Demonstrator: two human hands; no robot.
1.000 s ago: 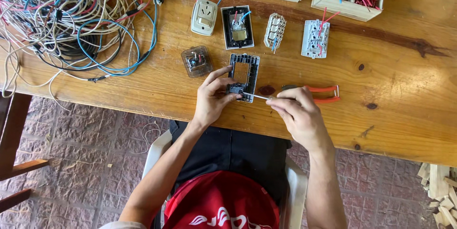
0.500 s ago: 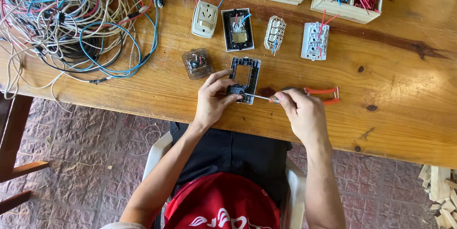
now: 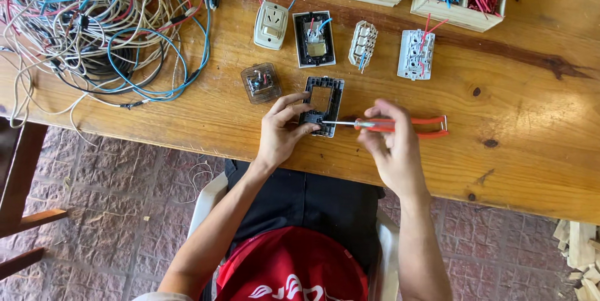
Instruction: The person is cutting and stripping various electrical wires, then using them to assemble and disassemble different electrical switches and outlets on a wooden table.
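Two hands work at the near edge of the long varnished wooden table (image 3: 537,151).

Head view. Your left hand (image 3: 281,132) pins the black rectangular plastic switch frame (image 3: 323,105) flat to the wood, with thumb and fingers pinching its lower end. The frame lies just in from the table's near edge, directly in front of you. Your right hand (image 3: 389,148) holds the slim red-handled screwdriver (image 3: 359,124) with its fingers curled and pressed together round the handle; the metal shaft points left and its tip meets the frame's lower end.

Handling. Judge the frame light, stiff and hollow: thin plastic that may crack if levered hard, and smooth enough to skate on varnish. Grip it by the long outer rails, not across the open window. Hold the screwdriver at the handle.

Edges and room. Red-handled pliers (image 3: 431,126) lie just beyond your right hand, touching or nearly touching the screwdriver; which, the view does not settle. A clear plastic square module (image 3: 260,83) sits near the frame's upper left. Farther back stand a beige socket (image 3: 271,25), a black-framed switch module (image 3: 314,39) and two white modules (image 3: 416,55). The tangle of coloured wires (image 3: 100,23) occupies the left end, well apart. Bare wood to the right gives free room. The near table edge lies close behind the frame.
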